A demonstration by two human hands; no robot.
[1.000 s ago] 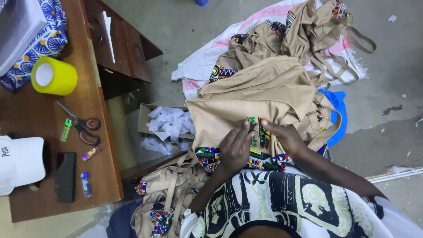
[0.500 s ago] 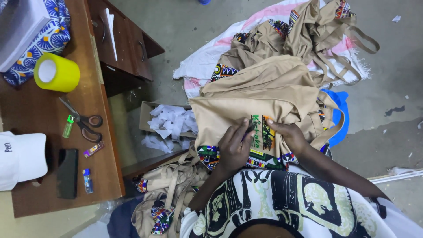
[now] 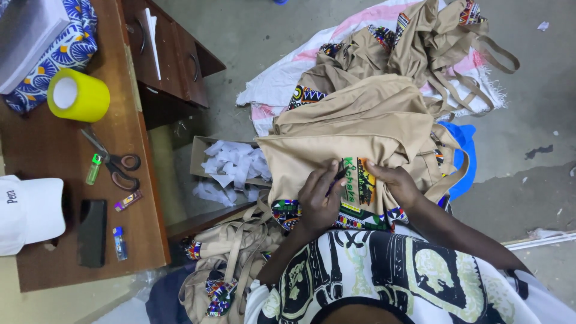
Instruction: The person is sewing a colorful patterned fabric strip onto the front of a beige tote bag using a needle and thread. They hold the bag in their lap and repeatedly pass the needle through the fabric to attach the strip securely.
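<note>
From the head view, a tan bag (image 3: 354, 141) is spread over the lap. The left hand (image 3: 319, 201) is laid on it, its fingers (image 3: 327, 174) pinched on a thin dark tool just beside the colourful patch (image 3: 359, 183). The patch's far edge is gripped by the right hand (image 3: 397, 183). Well left of the fingers, scissors (image 3: 114, 159) and yellow tape (image 3: 78, 95) are seen on the bench (image 3: 42, 138).

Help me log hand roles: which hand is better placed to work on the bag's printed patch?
Left, probably. The left hand lies on the patch, its fingers at the edge; the right hand only pins the tan bag beside it.
</note>
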